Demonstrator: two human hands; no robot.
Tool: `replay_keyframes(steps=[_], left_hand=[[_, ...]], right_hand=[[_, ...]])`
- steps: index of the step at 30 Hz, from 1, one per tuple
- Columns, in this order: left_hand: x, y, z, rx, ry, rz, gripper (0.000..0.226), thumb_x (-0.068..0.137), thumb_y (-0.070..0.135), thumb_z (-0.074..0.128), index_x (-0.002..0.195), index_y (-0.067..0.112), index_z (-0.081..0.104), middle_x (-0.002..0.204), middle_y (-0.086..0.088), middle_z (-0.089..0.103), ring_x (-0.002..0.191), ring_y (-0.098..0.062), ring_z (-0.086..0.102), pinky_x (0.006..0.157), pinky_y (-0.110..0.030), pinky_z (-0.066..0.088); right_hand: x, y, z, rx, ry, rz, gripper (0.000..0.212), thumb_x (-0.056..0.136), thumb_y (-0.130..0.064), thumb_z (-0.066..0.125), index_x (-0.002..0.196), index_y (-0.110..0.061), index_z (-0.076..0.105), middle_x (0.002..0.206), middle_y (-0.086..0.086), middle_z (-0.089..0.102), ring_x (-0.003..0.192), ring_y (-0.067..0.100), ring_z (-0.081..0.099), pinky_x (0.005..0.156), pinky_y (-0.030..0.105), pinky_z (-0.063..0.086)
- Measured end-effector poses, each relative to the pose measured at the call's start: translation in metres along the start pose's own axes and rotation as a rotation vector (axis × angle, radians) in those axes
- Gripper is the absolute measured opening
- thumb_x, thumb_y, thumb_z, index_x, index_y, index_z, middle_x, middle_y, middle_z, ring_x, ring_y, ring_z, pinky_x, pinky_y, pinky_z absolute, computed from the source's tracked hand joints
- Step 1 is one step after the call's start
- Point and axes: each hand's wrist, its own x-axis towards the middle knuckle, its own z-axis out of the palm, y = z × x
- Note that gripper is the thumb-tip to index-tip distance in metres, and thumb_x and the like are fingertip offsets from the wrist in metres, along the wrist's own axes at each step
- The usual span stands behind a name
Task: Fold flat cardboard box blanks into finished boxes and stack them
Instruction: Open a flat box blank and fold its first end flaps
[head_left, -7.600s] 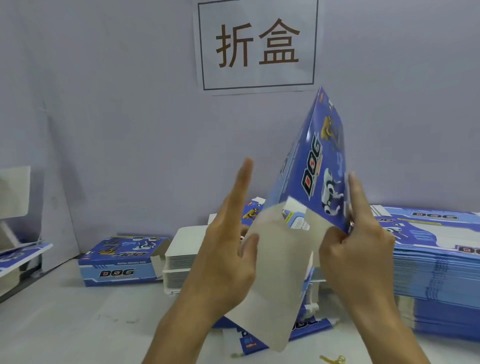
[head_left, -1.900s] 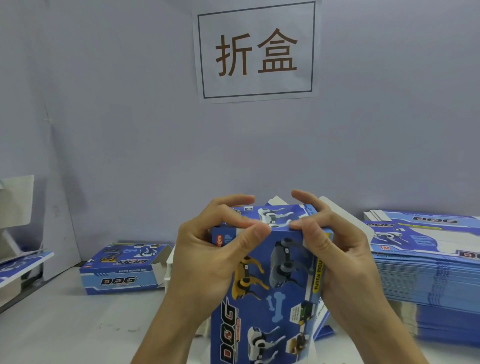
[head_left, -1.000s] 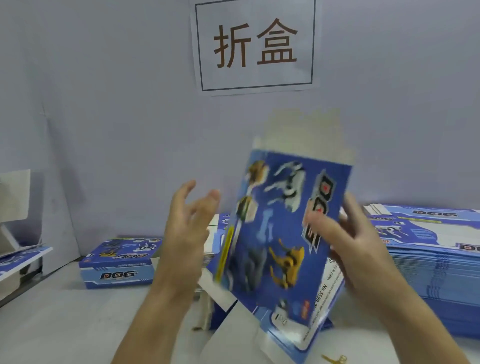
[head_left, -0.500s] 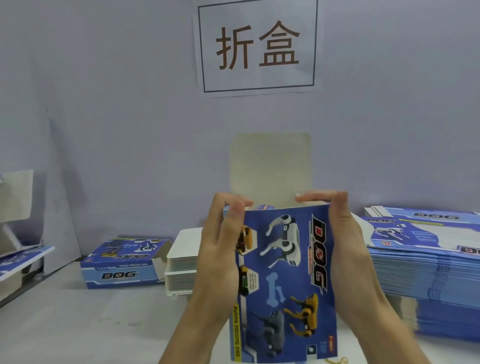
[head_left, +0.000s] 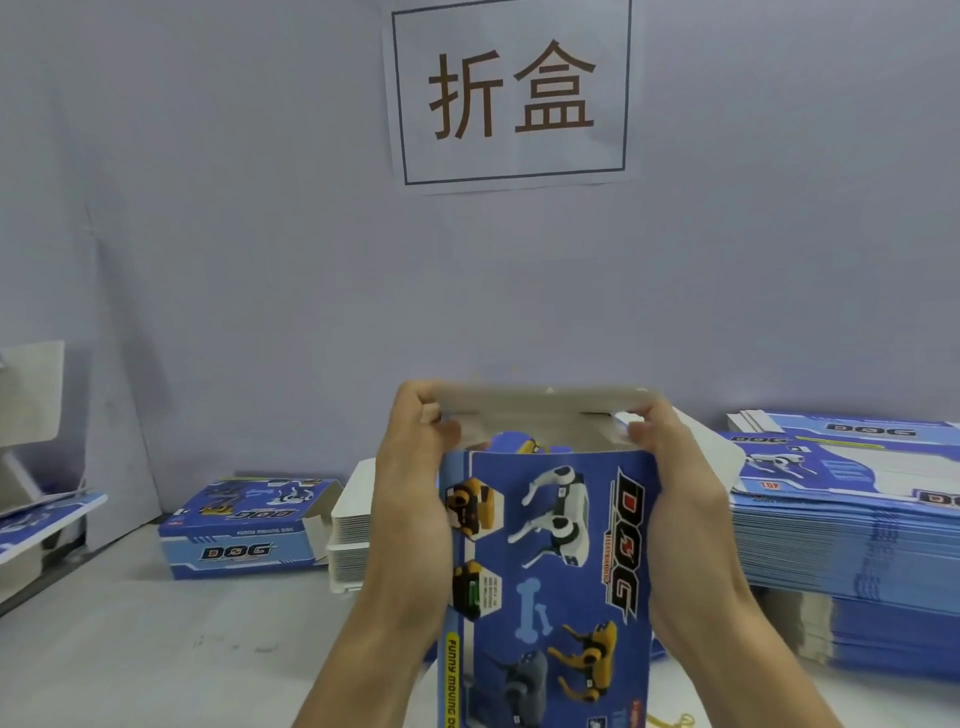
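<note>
Box (head_left: 550, 571) stands upright so both hands, left hand (head_left: 415, 499) at 9 o'clock, right hand (head_left: 675, 499) at 3, curl round its sides and bend the top flap (head_left: 540, 402) down to close it

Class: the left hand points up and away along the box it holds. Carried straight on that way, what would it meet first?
Probably the wall: beyond the left hand and the box flap nothing else shows, though depth is unclear.
</note>
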Motion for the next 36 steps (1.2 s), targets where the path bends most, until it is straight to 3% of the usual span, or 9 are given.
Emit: replay_keyframes(steps=[4,6,8,11,16,21,26,31,36], left_hand=[[0.000,0.001,-0.003,-0.137,0.039,-0.081,0.049,0.068,0.062,0.058,0.087,0.017,0.062,0.114,-0.003,0.068,0.092,-0.031,0.070,0.068,-0.045,0.058],[0.001,0.001,-0.006,0.026,-0.004,-0.021,0.039,0.067,0.058,0.060,0.087,0.024,0.059,0.112,0.002,0.067,0.086,-0.035,0.067,0.063,-0.049,0.056],[0.002,0.002,-0.010,0.095,-0.058,0.023,0.032,0.071,0.054,0.060,0.093,0.032,0.060,0.107,0.011,0.069,0.087,-0.032,0.070,0.065,-0.060,0.056],[0.003,0.005,-0.018,0.132,-0.154,0.049,0.036,0.081,0.054,0.056,0.111,0.033,0.061,0.092,0.005,0.070,0.083,-0.024,0.073,0.053,-0.044,0.059],[0.003,0.010,-0.016,0.228,-0.155,0.100,0.036,0.086,0.057,0.053,0.103,0.027,0.065,0.115,0.019,0.063,0.102,-0.015,0.070,0.058,-0.035,0.062],[0.003,0.008,-0.015,0.175,-0.128,0.046,0.029,0.081,0.055,0.062,0.093,0.029,0.065,0.112,0.017,0.063,0.099,-0.020,0.071,0.062,-0.048,0.061],[0.006,0.012,-0.024,0.273,-0.163,0.159,0.026,0.084,0.045,0.069,0.099,0.025,0.067,0.112,0.014,0.065,0.066,-0.012,0.067,0.048,-0.019,0.048],[0.007,0.010,-0.028,0.366,-0.172,0.202,0.021,0.091,0.036,0.066,0.106,0.022,0.067,0.116,0.012,0.064,0.078,-0.010,0.069,0.054,-0.014,0.048],[0.007,0.011,-0.035,0.560,-0.436,-0.288,0.111,0.054,0.064,0.080,0.147,0.059,0.019,0.137,0.020,0.054,0.118,-0.012,0.063,0.100,-0.034,0.052]], right_hand=[[0.001,-0.004,0.000,0.056,-0.004,-0.016,0.042,0.097,-0.048,0.043,0.102,-0.014,0.066,0.106,0.028,0.070,0.079,0.033,0.069,0.063,0.034,0.057],[0.000,-0.006,-0.005,0.026,-0.085,-0.006,0.028,0.102,-0.020,0.046,0.113,-0.005,0.066,0.119,0.033,0.064,0.074,0.018,0.067,0.056,0.014,0.051],[0.003,-0.005,-0.002,0.022,-0.120,-0.040,0.022,0.094,-0.016,0.053,0.111,-0.015,0.067,0.111,0.027,0.067,0.068,0.015,0.071,0.051,0.018,0.053],[-0.006,0.005,-0.003,0.043,-0.054,-0.185,0.021,0.089,-0.036,0.055,0.103,-0.028,0.069,0.102,0.016,0.072,0.082,0.027,0.074,0.058,0.035,0.060],[-0.005,0.002,0.001,-0.080,-0.062,-0.261,0.049,0.079,-0.069,0.066,0.104,-0.027,0.069,0.106,-0.006,0.073,0.094,0.018,0.074,0.064,0.028,0.061],[-0.006,0.004,-0.001,-0.094,-0.098,-0.232,0.035,0.078,-0.051,0.066,0.104,-0.028,0.067,0.099,-0.001,0.073,0.089,0.026,0.075,0.059,0.033,0.061],[-0.008,0.001,-0.001,-0.084,-0.107,-0.260,0.029,0.086,-0.037,0.069,0.110,-0.021,0.063,0.100,-0.001,0.076,0.090,0.023,0.076,0.056,0.026,0.060],[-0.007,0.008,0.003,-0.085,-0.045,-0.281,0.025,0.084,-0.042,0.070,0.103,-0.026,0.067,0.104,0.003,0.074,0.088,0.027,0.075,0.059,0.030,0.060],[0.000,-0.001,-0.018,0.116,0.064,-0.129,0.058,0.066,-0.070,0.075,0.103,-0.025,0.073,0.098,0.013,0.075,0.086,0.032,0.073,0.072,0.044,0.060]])
